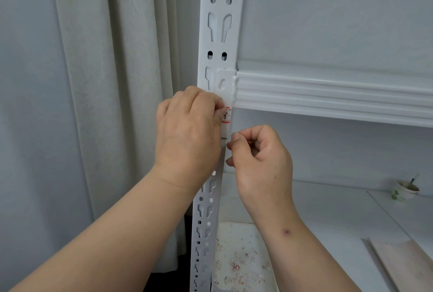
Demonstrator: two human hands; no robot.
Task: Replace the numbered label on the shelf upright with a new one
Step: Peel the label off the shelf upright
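Observation:
A white slotted shelf upright (218, 34) runs from top to bottom at the centre. On it, just under the shelf beam, sits a small white label (226, 115) with a red border and a handwritten number. My left hand (187, 132) lies over the upright with its fingertips pressed on the label's left part, hiding it. My right hand (260, 151) is curled just below and right of the label, thumb and forefinger pinched together beside the upright's edge; whether they hold anything I cannot tell.
A white ribbed shelf beam (328, 97) runs right from the upright. On the lower shelf (328, 209) lie a sheet strewn with small red-and-white paper scraps (241, 261), a small bowl (406, 188) at far right and beige boards (403, 266). A pale curtain (105, 80) hangs at left.

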